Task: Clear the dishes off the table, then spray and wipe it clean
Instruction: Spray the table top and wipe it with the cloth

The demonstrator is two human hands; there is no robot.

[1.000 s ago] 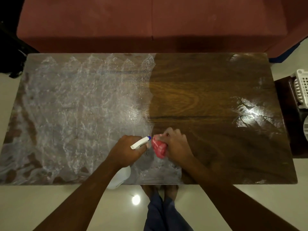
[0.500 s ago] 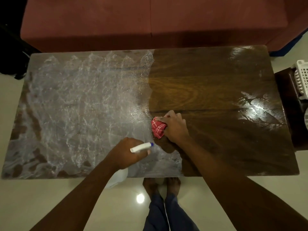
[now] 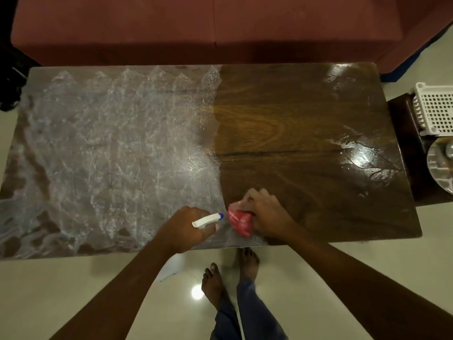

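Observation:
The dark wooden table (image 3: 306,123) has white foamy spray film (image 3: 103,148) over its left half; the right half shows bare glossy wood. My right hand (image 3: 267,214) presses a red checked cloth (image 3: 240,220) onto the table near the front edge, at the border of the film. My left hand (image 3: 186,229) grips a white spray bottle (image 3: 207,220) with a blue nozzle tip pointing right, just left of the cloth. The bottle's body hangs below the table edge, mostly hidden by my forearm.
A maroon sofa (image 3: 196,28) runs along the table's far side. To the right, a low dark stand (image 3: 407,153) carries a white perforated basket (image 3: 436,109) and a round plate (image 3: 441,165). My bare feet (image 3: 230,273) stand on the pale tiled floor at the near edge.
My right hand has dragged the cloth back toward the front edge, after having pushed it away half a second ago. The left hand with the bottle stays nearly still.

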